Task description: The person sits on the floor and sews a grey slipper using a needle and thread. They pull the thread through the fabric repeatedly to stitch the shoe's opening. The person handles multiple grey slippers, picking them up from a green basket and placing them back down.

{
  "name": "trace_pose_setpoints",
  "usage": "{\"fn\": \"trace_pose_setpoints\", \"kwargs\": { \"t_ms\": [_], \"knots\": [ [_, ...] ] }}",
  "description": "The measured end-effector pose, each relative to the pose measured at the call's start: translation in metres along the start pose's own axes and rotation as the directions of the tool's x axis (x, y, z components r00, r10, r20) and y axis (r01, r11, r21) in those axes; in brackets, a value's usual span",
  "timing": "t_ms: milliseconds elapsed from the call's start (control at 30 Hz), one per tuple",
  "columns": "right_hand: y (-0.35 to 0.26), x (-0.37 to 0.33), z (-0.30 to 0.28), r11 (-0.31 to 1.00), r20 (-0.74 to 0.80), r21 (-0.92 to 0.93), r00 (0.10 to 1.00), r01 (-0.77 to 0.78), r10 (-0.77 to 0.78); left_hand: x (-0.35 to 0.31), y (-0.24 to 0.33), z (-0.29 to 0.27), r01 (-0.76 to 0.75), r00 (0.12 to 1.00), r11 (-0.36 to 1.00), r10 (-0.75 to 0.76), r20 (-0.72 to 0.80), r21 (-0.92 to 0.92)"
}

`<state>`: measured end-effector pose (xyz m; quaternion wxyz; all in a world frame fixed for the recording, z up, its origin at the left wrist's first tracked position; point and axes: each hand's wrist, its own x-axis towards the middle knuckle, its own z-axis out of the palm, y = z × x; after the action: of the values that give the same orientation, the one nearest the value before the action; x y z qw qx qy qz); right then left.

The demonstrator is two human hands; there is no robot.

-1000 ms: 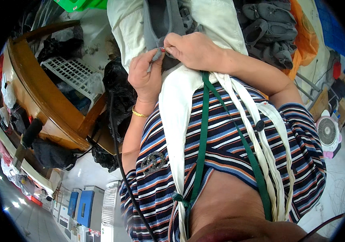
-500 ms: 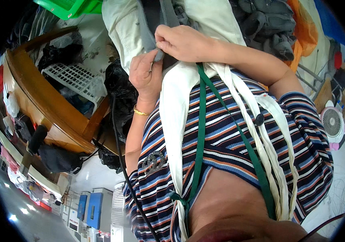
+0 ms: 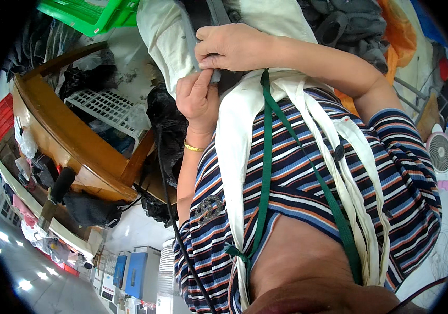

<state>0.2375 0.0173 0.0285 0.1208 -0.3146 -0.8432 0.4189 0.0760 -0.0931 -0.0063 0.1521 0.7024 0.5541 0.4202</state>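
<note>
A dark grey piece of cloth with a lighter grey edge lies over my lap, on the white apron. My right hand reaches across from the right, fingers bent and pinching the edge of the grey cloth. Just below it, my left hand, with a yellow bracelet at the wrist, has thumb and forefinger closed on the same edge. The two hands nearly touch. Whatever lies between the fingertips is mostly covered by them.
Dark grey cloth pieces are heaped at the upper right beside an orange bag. At left stand a wooden table, a white plastic rack and a black plastic bag. A green crate sits far left; a dark cord hangs near my left arm.
The whole view has shifted slightly, with the surroundings lower and to the right. My right hand has moved a little leftward along the cloth edge, and my left hand's fingers now sit beneath it.
</note>
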Motion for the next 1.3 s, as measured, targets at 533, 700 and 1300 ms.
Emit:
{"fn": "trace_pose_setpoints", "kwargs": {
  "t_ms": [533, 700, 1300],
  "knots": [
    [-0.019, 0.027, -0.017, 0.619, 0.248, 0.681, 0.918, -0.392, 0.309, 0.002, 0.003, -0.008, 0.195, 0.969, 0.977, -0.18, 0.167, -0.081],
    [0.002, 0.038, -0.031, 0.236, 0.098, 0.963, 0.986, -0.128, 0.133, 0.011, -0.001, -0.019, 0.251, 0.95, 0.956, -0.212, 0.231, -0.153],
    [0.011, 0.055, -0.029, 0.086, -0.057, 0.996, 0.954, 0.033, 0.296, 0.014, -0.001, 0.0, 0.534, 0.814, 0.802, -0.403, 0.418, -0.269]
  ]
}}
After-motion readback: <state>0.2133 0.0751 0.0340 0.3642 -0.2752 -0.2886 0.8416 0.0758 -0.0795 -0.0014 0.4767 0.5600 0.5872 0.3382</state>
